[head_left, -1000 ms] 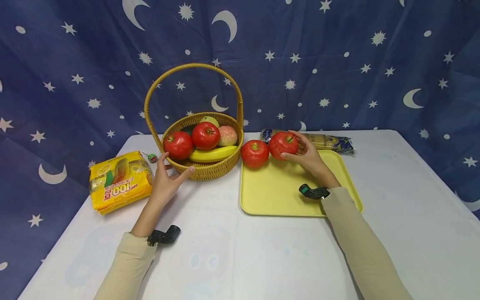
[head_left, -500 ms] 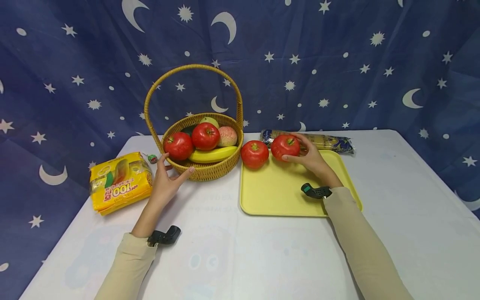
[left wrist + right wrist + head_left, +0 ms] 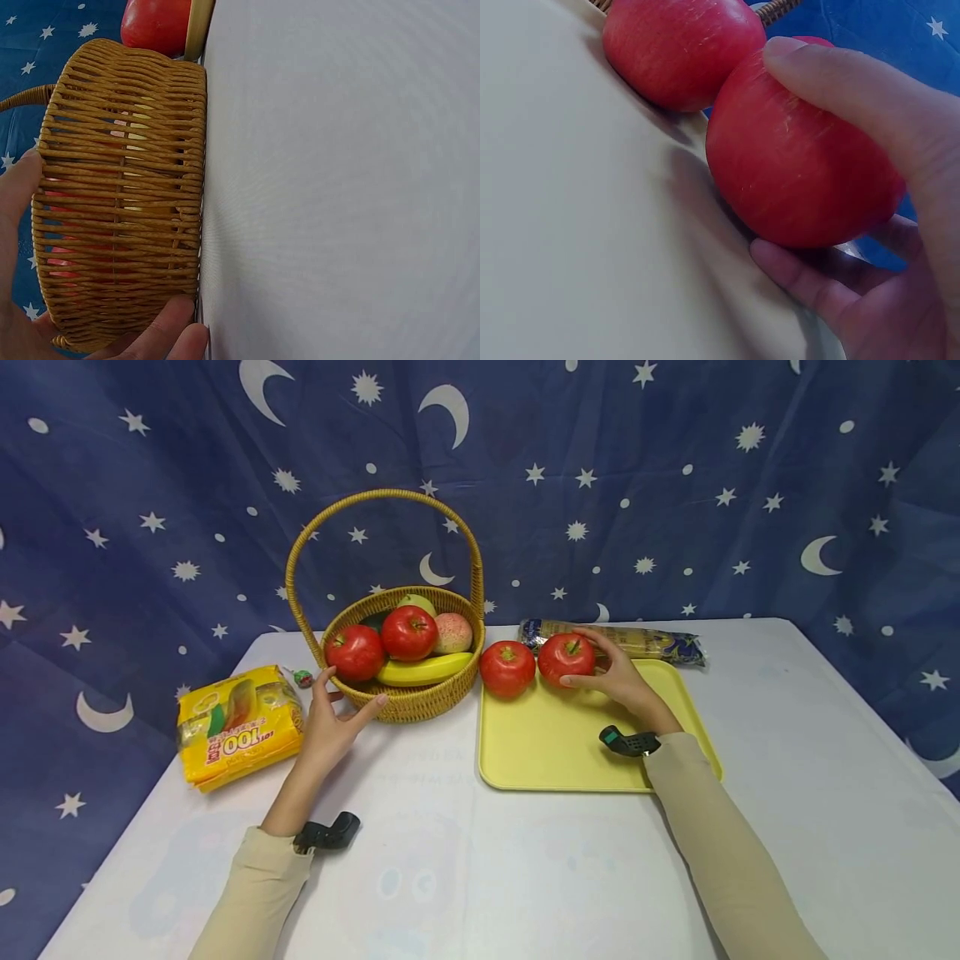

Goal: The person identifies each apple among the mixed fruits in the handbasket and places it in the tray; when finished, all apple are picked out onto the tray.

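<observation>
My right hand point(image 3: 611, 677) holds a red apple point(image 3: 564, 662) over the back left part of the yellow tray point(image 3: 555, 752). In the right wrist view the thumb lies on top of the apple point(image 3: 802, 157) and the fingertips reach under its side, low by the tray. Right beside it, on the tray's back left corner, is another red apple point(image 3: 507, 670). My left hand point(image 3: 328, 727) steadies the wicker basket point(image 3: 420, 703) at its front left, thumb at the rim and fingers round the side near its base. The basket contains two red apples point(image 3: 408, 633), a banana point(image 3: 423, 670) and a peach point(image 3: 453, 633).
A yellow bread bag point(image 3: 240, 727) lies left of the basket, with a small green and red wrapped sweet point(image 3: 302, 678) beside it. Behind the tray lies a long clear packet of noodles point(image 3: 652, 643). The basket's tall handle point(image 3: 386, 493) arches up before the blue curtain point(image 3: 675, 435).
The apple in my right hand has come slightly down toward the tray. The left hand stays at the basket, and the other fruit has not moved.
</observation>
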Motion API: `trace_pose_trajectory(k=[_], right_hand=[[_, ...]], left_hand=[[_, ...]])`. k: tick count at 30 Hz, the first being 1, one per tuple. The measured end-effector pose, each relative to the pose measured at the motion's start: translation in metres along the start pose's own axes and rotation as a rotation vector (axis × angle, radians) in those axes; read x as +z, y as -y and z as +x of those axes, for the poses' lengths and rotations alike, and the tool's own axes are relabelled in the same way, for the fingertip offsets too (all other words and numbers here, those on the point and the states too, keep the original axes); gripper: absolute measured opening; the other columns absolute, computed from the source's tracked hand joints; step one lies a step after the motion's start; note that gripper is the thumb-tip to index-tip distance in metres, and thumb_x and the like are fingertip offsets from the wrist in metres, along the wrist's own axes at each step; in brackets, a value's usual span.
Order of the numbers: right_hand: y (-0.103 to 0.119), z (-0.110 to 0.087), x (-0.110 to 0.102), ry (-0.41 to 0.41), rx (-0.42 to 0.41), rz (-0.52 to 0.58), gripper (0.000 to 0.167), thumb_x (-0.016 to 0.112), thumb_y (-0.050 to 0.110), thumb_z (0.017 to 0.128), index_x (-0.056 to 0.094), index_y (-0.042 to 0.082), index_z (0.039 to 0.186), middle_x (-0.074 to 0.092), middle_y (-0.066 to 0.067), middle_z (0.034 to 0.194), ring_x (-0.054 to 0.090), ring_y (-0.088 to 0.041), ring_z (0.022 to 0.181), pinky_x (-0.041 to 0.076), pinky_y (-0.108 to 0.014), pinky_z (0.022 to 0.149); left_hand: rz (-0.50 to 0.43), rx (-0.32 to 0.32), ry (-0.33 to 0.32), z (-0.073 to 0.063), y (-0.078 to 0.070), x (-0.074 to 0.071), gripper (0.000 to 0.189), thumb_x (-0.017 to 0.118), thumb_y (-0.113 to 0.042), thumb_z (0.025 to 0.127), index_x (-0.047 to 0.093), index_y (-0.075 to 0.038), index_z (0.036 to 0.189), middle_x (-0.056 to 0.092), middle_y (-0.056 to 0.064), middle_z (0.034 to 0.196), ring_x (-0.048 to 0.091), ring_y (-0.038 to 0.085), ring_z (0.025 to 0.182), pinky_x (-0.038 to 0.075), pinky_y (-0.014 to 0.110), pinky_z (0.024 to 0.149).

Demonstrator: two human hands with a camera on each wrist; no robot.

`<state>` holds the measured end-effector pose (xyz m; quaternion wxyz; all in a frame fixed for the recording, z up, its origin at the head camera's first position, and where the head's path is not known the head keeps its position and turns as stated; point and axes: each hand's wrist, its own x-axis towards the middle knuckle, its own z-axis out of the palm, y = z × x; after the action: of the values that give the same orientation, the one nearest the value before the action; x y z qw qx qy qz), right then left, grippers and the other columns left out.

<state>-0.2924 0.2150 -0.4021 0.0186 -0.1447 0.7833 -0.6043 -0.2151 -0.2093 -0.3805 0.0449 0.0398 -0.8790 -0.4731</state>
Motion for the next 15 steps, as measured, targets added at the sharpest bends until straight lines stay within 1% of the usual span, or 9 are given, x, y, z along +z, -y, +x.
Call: trace_pose_trajectory(k=[3, 6, 8, 11, 15], right_hand=[[-0.0043, 0.0015, -0.001, 0.006, -0.006, 0.0, 0.083, 0.078, 0.004, 0.082, 0.033, 0.012, 0.152, 0.039, -0.015, 0.148, 0.049, -0.036, 0.123, 0.051, -0.02, 0.087], [-0.005, 0.0018, -0.0019, 0.015, -0.003, -0.01, 0.083, 0.078, 0.007, 0.082, 0.034, 0.014, 0.152, 0.039, -0.014, 0.148, 0.049, -0.036, 0.124, 0.05, -0.028, 0.093], [-0.0056, 0.0019, -0.0015, 0.022, 0.013, -0.014, 0.083, 0.079, 0.01, 0.083, 0.033, 0.015, 0.152, 0.039, -0.014, 0.149, 0.047, -0.036, 0.126, 0.048, -0.035, 0.099], [-0.0061, 0.0019, -0.0026, 0.03, 0.06, 0.002, 0.085, 0.078, 0.013, 0.084, 0.029, 0.015, 0.153, 0.037, -0.014, 0.15, 0.042, -0.035, 0.132, 0.042, -0.045, 0.105], [-0.0067, 0.002, -0.0047, 0.038, 0.106, 0.029, 0.084, 0.076, 0.014, 0.085, 0.026, 0.012, 0.153, 0.035, -0.015, 0.152, 0.037, -0.033, 0.137, 0.037, -0.049, 0.109]], left_hand=[[-0.009, 0.004, 0.0, 0.0, 0.0002, 0.0002, 0.101, 0.067, -0.051, 0.087, 0.003, -0.013, 0.155, 0.025, 0.025, 0.153, 0.032, 0.039, 0.137, 0.041, 0.054, 0.103], [-0.018, 0.008, -0.002, -0.0001, 0.0003, 0.0002, 0.101, 0.067, -0.05, 0.088, 0.002, -0.013, 0.155, 0.025, 0.026, 0.152, 0.032, 0.039, 0.137, 0.041, 0.054, 0.103], [-0.017, 0.008, -0.002, -0.0001, 0.0006, -0.0003, 0.101, 0.067, -0.049, 0.088, 0.002, -0.012, 0.155, 0.025, 0.026, 0.152, 0.032, 0.039, 0.136, 0.042, 0.054, 0.102], [-0.012, 0.009, -0.001, 0.0001, 0.0008, -0.0004, 0.101, 0.067, -0.05, 0.088, 0.002, -0.013, 0.155, 0.025, 0.026, 0.152, 0.032, 0.039, 0.136, 0.041, 0.054, 0.103], [-0.005, 0.004, -0.004, 0.0002, 0.0011, 0.0003, 0.101, 0.067, -0.05, 0.088, 0.002, -0.013, 0.155, 0.025, 0.026, 0.152, 0.031, 0.039, 0.137, 0.039, 0.055, 0.104]])
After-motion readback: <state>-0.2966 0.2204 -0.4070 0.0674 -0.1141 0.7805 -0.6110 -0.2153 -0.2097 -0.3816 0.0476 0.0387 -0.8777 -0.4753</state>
